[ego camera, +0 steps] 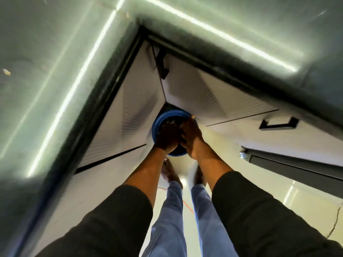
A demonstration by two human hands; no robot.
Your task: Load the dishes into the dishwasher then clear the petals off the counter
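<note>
Over round blue plastic bin (156,125), middle of frame: left hand (168,137), right hand (192,136). Fingers blurry, grip cannot tell. On grey counter (46,43), far left: small pale scrap (6,71), maybe petal. Rub palms low inside bin.

We see the grey-green counter (55,43), glossy, bent in an L around a corner. One small pale petal (6,71) lies alone on its left part. Below the inner corner stands a round blue bin (157,123), upright. Its inside is too blurred to tell.
</note>
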